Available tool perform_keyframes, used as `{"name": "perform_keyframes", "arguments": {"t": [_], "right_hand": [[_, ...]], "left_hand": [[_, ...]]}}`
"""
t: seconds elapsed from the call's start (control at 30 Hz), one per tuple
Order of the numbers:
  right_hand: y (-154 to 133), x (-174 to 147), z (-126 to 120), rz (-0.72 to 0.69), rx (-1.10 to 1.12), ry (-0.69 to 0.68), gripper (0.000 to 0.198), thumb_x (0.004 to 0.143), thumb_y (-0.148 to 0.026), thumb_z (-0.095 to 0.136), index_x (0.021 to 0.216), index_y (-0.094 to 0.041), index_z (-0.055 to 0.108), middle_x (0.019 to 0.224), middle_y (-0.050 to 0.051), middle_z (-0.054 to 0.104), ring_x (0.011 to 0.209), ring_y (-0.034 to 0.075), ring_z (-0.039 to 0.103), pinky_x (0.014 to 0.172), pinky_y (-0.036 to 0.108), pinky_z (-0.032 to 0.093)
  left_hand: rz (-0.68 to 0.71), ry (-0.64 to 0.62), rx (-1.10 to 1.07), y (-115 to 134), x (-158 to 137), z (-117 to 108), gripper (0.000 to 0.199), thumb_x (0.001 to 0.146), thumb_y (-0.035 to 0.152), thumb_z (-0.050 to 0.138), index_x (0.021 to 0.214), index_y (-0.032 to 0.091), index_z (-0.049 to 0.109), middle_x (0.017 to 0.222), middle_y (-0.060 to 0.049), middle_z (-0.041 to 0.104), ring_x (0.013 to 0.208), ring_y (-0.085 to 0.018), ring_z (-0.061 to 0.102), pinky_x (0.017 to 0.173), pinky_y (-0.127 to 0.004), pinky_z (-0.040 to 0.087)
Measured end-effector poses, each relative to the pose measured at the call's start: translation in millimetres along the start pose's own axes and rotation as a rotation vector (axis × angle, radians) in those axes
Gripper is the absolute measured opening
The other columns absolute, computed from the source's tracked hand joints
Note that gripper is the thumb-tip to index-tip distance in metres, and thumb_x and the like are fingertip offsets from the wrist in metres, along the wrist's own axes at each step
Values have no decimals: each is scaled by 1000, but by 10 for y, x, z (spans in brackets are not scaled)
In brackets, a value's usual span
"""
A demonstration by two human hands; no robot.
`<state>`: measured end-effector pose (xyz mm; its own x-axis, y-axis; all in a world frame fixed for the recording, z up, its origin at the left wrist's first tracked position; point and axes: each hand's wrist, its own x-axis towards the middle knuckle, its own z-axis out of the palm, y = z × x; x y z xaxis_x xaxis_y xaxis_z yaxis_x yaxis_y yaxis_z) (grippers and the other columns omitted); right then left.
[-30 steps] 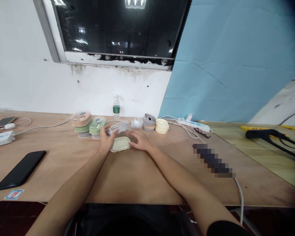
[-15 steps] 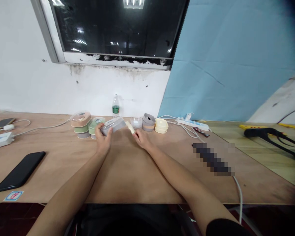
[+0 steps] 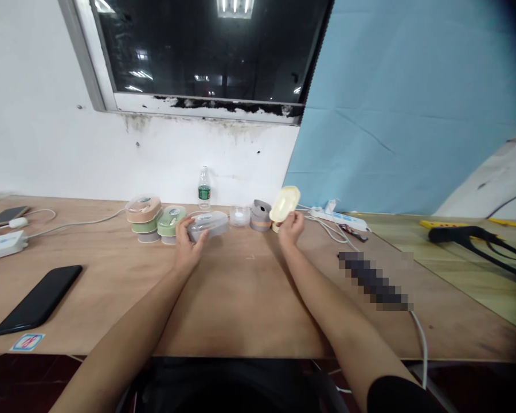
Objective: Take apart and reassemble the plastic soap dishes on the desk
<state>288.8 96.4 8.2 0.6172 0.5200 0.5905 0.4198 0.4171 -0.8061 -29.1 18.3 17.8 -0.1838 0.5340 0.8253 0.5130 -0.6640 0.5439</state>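
Observation:
A grey oval box with a clear lid (image 3: 208,225) rests low over the tabletop, gripped at its left end by my left hand (image 3: 189,244). My right hand (image 3: 291,228) holds up a cream shallow tray (image 3: 285,202), tilted with its hollow side facing me. Part of a cream piece (image 3: 276,227) shows below that tray, mostly hidden. Left of my right hand stand a grey container stack (image 3: 261,217) and clear plastic pieces (image 3: 239,216). Beside my left hand are a green lidded box (image 3: 172,220) and a stack of pink, green and grey boxes (image 3: 143,217).
A plastic bottle (image 3: 204,190) stands by the wall. On the left lie a black phone (image 3: 39,299), another phone (image 3: 7,215) and a power strip (image 3: 3,245). To the right are a second power strip (image 3: 341,218), white cables and a blurred-out dark object (image 3: 373,282).
My left hand has lowered the grey box to the right and levelled it. My right hand has moved right, from beside the box to the cream stack, and now raises a cream tray.

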Motion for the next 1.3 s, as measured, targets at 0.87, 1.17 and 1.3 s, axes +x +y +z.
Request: {"name": "perform_keyframes", "arguments": {"t": [0.87, 1.17, 1.3], "right_hand": [[816, 378, -302, 277, -281, 167, 44, 72, -54, 60, 91, -14, 62, 91, 11, 67, 88, 24, 61, 81, 36, 48], [696, 309, -274, 91, -389, -58, 47, 77, -42, 48, 109, -11, 63, 108, 17, 64, 99, 27, 57, 92, 42, 41], [711, 326, -253, 7, -395, -50, 51, 82, -43, 43, 118, -13, 61, 111, 15, 63, 98, 26, 56, 91, 41, 41]], "left_hand": [[63, -102, 29, -43, -55, 47, 44, 83, 35, 65, 120, 18, 49, 126, -14, 51, 121, -25, 48, 104, -45, 38], [91, -99, 25, -95, -64, 77, 44, 82, 35, 65, 119, 17, 49, 124, -14, 52, 121, -26, 49, 104, -46, 39], [83, -119, 36, -79, -72, 73, 44, 82, 36, 64, 119, 18, 49, 123, -14, 52, 120, -26, 49, 103, -46, 39]]}}
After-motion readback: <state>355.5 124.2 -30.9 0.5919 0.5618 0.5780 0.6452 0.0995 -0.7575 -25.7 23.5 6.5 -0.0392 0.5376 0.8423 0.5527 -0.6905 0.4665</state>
